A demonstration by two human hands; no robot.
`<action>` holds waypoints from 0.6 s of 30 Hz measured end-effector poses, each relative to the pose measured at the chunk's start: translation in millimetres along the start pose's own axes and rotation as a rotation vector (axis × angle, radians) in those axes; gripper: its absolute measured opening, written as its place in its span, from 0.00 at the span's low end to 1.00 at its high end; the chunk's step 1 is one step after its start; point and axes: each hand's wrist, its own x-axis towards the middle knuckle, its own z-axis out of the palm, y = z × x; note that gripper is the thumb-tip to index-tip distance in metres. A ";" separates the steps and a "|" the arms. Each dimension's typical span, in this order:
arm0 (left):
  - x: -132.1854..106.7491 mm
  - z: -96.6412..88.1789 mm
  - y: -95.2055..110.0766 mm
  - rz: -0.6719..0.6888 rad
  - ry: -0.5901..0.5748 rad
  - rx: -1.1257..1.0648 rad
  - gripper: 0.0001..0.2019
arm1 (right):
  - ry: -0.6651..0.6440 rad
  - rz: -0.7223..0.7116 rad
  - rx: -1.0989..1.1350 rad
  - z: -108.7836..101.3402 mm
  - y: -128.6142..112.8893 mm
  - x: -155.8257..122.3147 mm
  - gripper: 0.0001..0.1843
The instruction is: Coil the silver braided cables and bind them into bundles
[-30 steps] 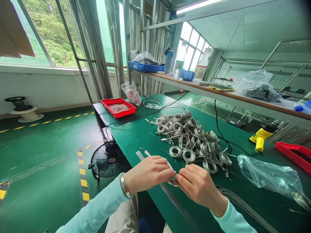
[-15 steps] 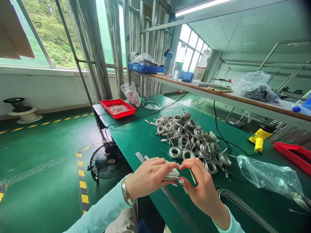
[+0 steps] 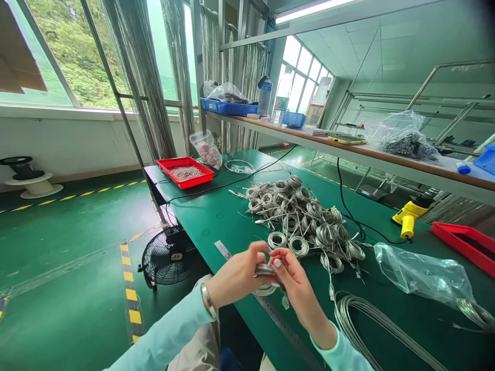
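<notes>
My left hand is closed around a small coil of clear-sheathed cable, held over the table's near edge. Against it, my right hand has its thumb and fingers pinched at the coil's right side. A small pale connector hangs below the right fingers. The fingers of both hands meet at the top and partly cover the coil. Just beyond lies a heap of similar coiled cables. Under my hands a steel ruler runs along the table edge.
The green table also carries a red tray, a yellow heat gun, a clear plastic bag and a long loop of cable. A shelf crosses above. A black fan stands on the floor at left.
My right hand has moved left and closed in on the coil beside my left hand. The coil has turned in my grasp. The view has shifted slightly.
</notes>
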 end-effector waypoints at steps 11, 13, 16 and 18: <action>4.2 -0.6 -16.0 -0.242 -0.102 -0.380 0.15 | -0.017 -0.251 -0.650 0.3 0.2 2.8 0.10; 4.8 2.9 -23.2 -0.244 -0.144 -0.421 0.13 | -0.029 -0.190 -0.659 0.5 4.9 6.3 0.12; 6.8 4.1 -32.8 -0.284 -0.222 -0.498 0.15 | -0.109 -0.012 -0.596 -6.5 15.2 17.2 0.15; 6.8 1.7 -35.9 -0.278 -0.200 -0.429 0.18 | -0.120 0.123 -0.422 -13.4 24.4 25.5 0.18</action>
